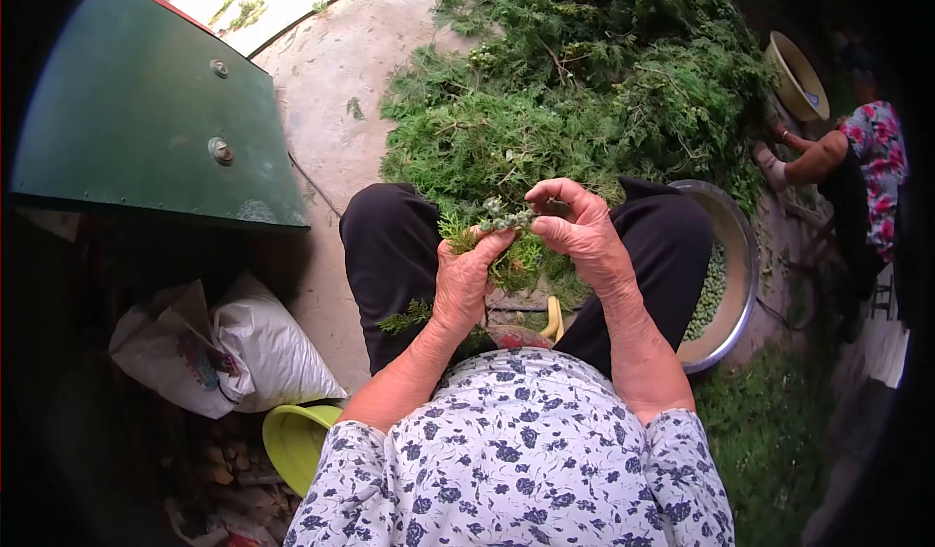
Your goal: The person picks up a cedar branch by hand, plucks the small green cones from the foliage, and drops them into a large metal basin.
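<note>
A green conifer sprig [516, 266] with a cluster of small pale-green cones [502, 218] is held over my lap. My left hand [466, 279] is closed around its stem, thumb on top just below the cones. At the right end of the cluster is my right hand [580, 230], its thumb tip beside the cones and its forefinger curved above with a gap between them. Its other fingers are partly hidden. Beside my right knee, a wide metal-rimmed basin [729, 328] contains many loose green cones.
A large heap of cut conifer branches [584, 89] lies ahead. To the left are a green metal panel [156, 118], white sacks [263, 342] and a yellow-green tub [292, 445]. At right, another person [872, 167] sits near a beige basin [794, 75].
</note>
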Available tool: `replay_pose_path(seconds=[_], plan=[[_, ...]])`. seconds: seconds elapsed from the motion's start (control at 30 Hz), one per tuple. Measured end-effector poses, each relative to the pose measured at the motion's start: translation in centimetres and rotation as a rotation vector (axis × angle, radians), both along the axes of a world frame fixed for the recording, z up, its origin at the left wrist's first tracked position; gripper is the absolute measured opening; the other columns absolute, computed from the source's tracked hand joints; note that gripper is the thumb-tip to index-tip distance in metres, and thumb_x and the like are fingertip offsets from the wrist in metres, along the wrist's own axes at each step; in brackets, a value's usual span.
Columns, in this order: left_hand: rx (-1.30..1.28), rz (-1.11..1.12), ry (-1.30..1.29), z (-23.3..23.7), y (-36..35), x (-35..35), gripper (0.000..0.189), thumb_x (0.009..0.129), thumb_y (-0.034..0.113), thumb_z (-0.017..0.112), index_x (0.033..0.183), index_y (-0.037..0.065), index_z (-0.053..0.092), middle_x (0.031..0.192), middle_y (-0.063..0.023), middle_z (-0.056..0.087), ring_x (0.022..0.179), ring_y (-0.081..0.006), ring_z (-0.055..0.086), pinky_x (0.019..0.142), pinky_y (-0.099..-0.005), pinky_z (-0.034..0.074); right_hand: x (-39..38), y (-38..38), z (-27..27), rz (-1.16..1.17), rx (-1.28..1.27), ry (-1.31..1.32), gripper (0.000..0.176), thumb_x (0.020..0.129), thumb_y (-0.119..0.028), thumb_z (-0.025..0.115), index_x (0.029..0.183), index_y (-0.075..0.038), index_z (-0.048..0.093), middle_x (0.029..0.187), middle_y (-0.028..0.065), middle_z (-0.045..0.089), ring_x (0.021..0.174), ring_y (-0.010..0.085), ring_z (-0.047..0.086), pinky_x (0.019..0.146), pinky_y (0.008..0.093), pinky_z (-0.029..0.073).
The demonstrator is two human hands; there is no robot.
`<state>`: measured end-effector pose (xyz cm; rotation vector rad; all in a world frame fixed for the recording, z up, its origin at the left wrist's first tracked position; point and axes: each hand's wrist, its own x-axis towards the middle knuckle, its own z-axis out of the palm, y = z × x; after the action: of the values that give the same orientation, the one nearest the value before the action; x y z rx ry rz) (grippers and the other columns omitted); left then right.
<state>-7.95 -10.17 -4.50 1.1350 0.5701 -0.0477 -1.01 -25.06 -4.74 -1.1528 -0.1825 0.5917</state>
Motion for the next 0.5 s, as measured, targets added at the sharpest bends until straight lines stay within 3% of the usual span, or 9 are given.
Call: replay_pose_path(seconds=[0.07, 0.13, 0.2, 0.27, 0.4, 0.47, 0.5], plan=[[-0.001, -0.003, 0.006, -0.1, 0.0, 0.0, 0.012, 0.079, 0.013, 0.064, 0.088, 0.006, 0.068, 0.071, 0.0039, 0.062, 0.051, 0.0002, 0.047, 0.036, -0.0174, 0.027, -0.1, 0.5, -0.2, 0.003, -0.025, -0.067, 0.028, 0.076, -0.009, 0.07, 0.101, -0.006, 0.059, 0.084, -0.0027, 0.051, 0.068, 0.0021, 0.045, 0.056, 0.0149, 0.038], [0.013, -0.029, -0.055, -0.6, 0.0, 0.0, 0.012, 0.079, 0.013, 0.064, 0.088, 0.006, 0.068, 0.07, 0.0043, 0.061, 0.05, 0.0006, 0.046, 0.037, -0.0176, 0.027, 0.0, 0.8, -0.6, 0.006, -0.231, -0.337, 0.026, 0.073, -0.011, 0.072, 0.096, -0.003, 0.061, 0.087, -0.0015, 0.052, 0.074, 0.0052, 0.05, 0.065, 0.0201, 0.042], [0.038, -0.059, -0.057, -1.5, 0.2, 0.0, 0.011, 0.079, 0.012, 0.065, 0.088, 0.006, 0.067, 0.07, 0.0042, 0.061, 0.05, 0.0004, 0.046, 0.037, -0.0175, 0.027, 0.0, 0.9, -1.2, -0.007, -0.274, -0.39, 0.024, 0.072, -0.011, 0.073, 0.092, -0.002, 0.063, 0.084, -0.0011, 0.053, 0.073, 0.0054, 0.05, 0.064, 0.0215, 0.042], [0.063, -0.088, -0.059, -1.8, 0.2, 0.0, 0.011, 0.079, 0.012, 0.065, 0.088, 0.006, 0.067, 0.07, 0.0041, 0.061, 0.05, 0.0001, 0.046, 0.037, -0.0175, 0.027, 0.0, 0.9, -1.7, -0.059, -0.383, -0.668, 0.023, 0.073, -0.01, 0.071, 0.093, -0.002, 0.063, 0.078, -0.0006, 0.055, 0.072, 0.007, 0.05, 0.064, 0.0227, 0.042], [-0.027, -0.029, -0.034, -0.6, -0.5, 0.3, 0.009, 0.078, 0.009, 0.066, 0.086, 0.005, 0.066, 0.071, 0.0035, 0.061, 0.053, -0.0011, 0.049, 0.039, -0.0176, 0.031, -0.8, 1.9, -2.5, -0.203, -0.315, -0.642, 0.018, 0.078, -0.011, 0.067, 0.093, -0.002, 0.063, 0.072, -0.0008, 0.055, 0.062, 0.0055, 0.049, 0.055, 0.0199, 0.041], [-0.068, -0.02, 0.007, -0.4, -0.6, 0.3, 0.009, 0.078, 0.007, 0.066, 0.086, 0.005, 0.066, 0.071, 0.0032, 0.062, 0.054, -0.0016, 0.05, 0.041, -0.0178, 0.032, -1.5, 2.2, -1.6, -0.17, 0.022, 0.185, 0.013, 0.083, -0.014, 0.063, 0.09, -0.002, 0.063, 0.072, -0.0007, 0.056, 0.05, 0.0031, 0.044, 0.045, 0.0165, 0.036], [-0.087, -0.003, -0.013, -0.6, -0.6, 0.4, 0.009, 0.077, 0.006, 0.066, 0.086, 0.004, 0.066, 0.071, 0.0025, 0.062, 0.056, -0.0028, 0.051, 0.043, -0.0186, 0.035, -1.6, 2.6, -2.0, -0.208, 0.085, 0.227, 0.016, 0.086, -0.018, 0.06, 0.088, -0.002, 0.062, 0.067, -0.0024, 0.053, 0.043, 0.0007, 0.039, 0.037, 0.0149, 0.029]])
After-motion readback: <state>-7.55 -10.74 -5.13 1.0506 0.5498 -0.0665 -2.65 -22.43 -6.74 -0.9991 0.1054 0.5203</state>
